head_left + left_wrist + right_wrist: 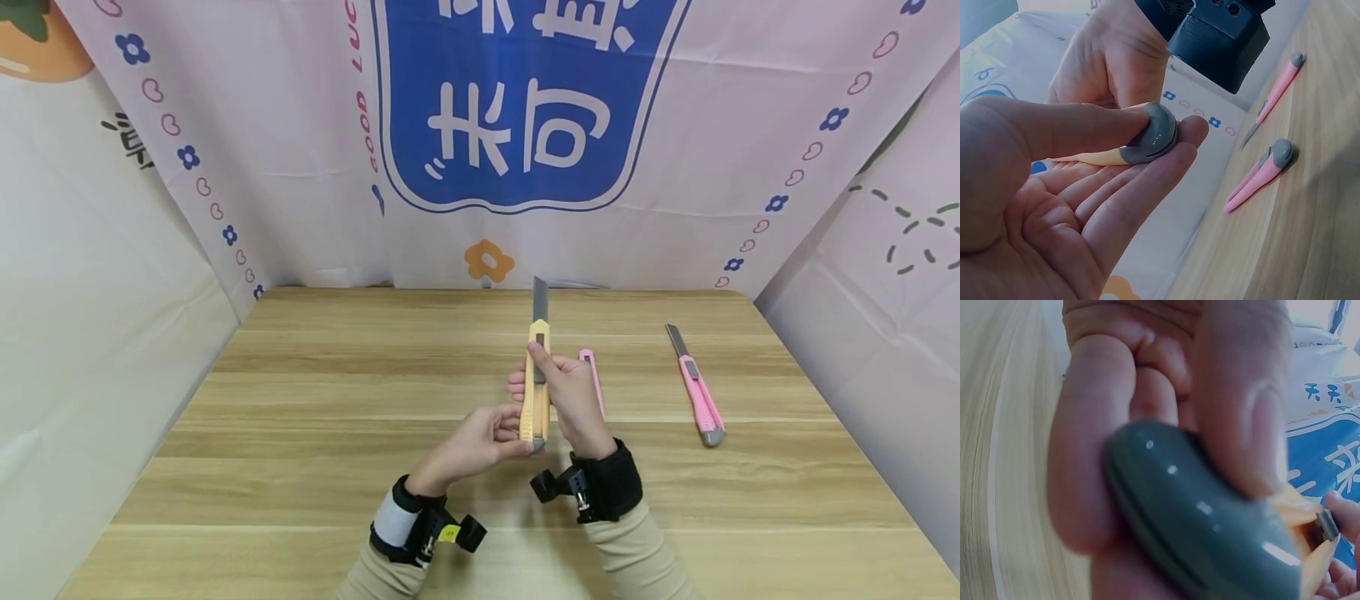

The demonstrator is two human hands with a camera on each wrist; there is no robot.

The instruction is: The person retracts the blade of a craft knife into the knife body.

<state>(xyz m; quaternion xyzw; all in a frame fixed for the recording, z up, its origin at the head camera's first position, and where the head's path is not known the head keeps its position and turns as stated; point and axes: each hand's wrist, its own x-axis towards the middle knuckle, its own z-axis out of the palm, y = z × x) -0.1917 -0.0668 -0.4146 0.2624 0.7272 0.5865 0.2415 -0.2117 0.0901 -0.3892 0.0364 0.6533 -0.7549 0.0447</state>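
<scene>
A yellow utility knife (529, 404) is held upright over the table in both hands, its grey blade (541, 300) extended and pointing away from me. My right hand (576, 398) grips the handle's middle, with the thumb on the dark slider. Lower down, my left hand (480, 437) pinches the grey end cap (1159, 132) between thumb and fingers. That cap fills much of the right wrist view. Just beyond my right hand lies a pink utility knife (589, 363), partly hidden by the hand; no blade shows on it.
Farther right on the wooden table (300, 450) lies another pink utility knife (702, 400) with its blade (676, 338) extended. Printed white cloth (315, 225) hangs along the table's far edge and both sides. Each wrist wears a black strap with a camera.
</scene>
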